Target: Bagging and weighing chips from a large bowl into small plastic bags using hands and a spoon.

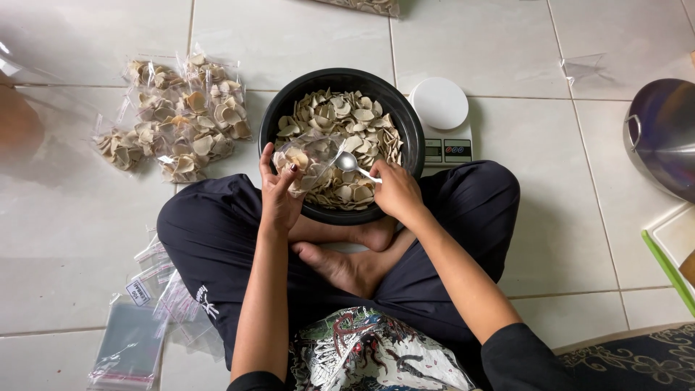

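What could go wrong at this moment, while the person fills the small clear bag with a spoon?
1. The left hand holds the clear bag over the black bowl rim, so chips may fall onto the floor.
2. The spoon in the right hand might crush the thin chips.
3. A knee may bump the kitchen scale.

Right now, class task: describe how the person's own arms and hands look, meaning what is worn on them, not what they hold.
Both forearms are bare. Black sleeves are pushed up to about the elbows. The left hand shows dark-painted nails; the right hand is bare. No rings, watch or gloves can be seen.
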